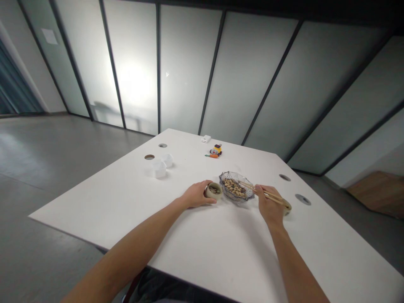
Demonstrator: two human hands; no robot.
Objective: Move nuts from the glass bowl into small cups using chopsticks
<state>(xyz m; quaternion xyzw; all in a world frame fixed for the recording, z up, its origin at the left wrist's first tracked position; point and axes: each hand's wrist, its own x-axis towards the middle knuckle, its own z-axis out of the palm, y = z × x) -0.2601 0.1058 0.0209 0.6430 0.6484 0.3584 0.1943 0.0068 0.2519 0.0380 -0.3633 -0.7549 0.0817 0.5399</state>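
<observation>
My left hand is wrapped round a small pale cup on the white table. Small dark, slender pieces, which look like seeds, lie in the cup. My right hand grips a pair of wooden chopsticks, tips reaching over a clear scalloped bowl. Peanuts in their shells lie in the bowl, with darker bits among them. Whether the chopstick tips pinch anything is too small to tell. Partly behind my right hand sits a round beige object, its kind unclear.
Two translucent white containers stand left on the table. Farther back are a yellow-and-grey toy, a small orange carrot-shaped item and a white box. Several round holes pierce the tabletop near its sides.
</observation>
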